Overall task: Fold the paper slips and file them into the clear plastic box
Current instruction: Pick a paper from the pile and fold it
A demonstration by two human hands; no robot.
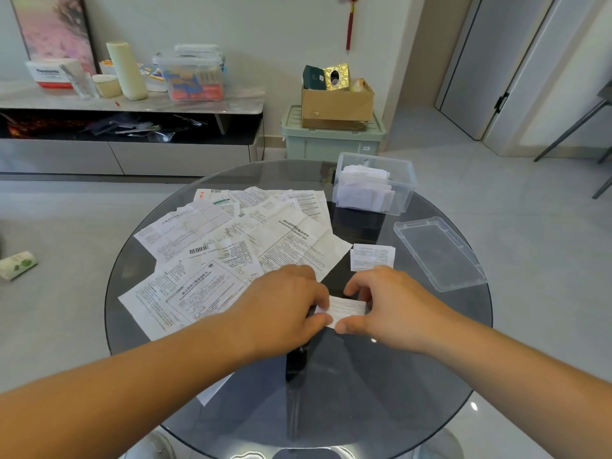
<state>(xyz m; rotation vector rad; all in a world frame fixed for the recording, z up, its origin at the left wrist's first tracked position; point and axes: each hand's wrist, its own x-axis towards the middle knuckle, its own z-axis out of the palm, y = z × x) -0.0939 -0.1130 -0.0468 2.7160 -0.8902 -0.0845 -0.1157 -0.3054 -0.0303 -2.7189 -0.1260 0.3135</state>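
Far left: a wrapped roll point(18, 265) is lying on the floor, well apart from the round glass table point(364, 376).

Left half of the table: unfolded printed sheets point(231, 240) are lying spread and overlapping in a loose fan, reaching from the far edge toward the near left edge.

Centre, near edge of the fan: the left hand point(284, 303) is lying palm down, its fingers curled onto the left end of a small folded slip point(346, 309). The slip is sitting low over the glass between both hands; whether it is touching the surface cannot be told.

Just right of it: the right hand point(387, 303) is pinching the slip's right end, thumb at the near edge and curled fingers at the far edge.

Behind the right hand: a second folded slip point(372, 256) is lying flat on the glass, apart from both hands.

Far right of the table: the clear box point(405, 190) is standing open and upright, with folded slips point(364, 190) standing on edge inside it.

Right edge: the clear lid point(438, 253) is lying flat on the glass, near the box but not touching it.
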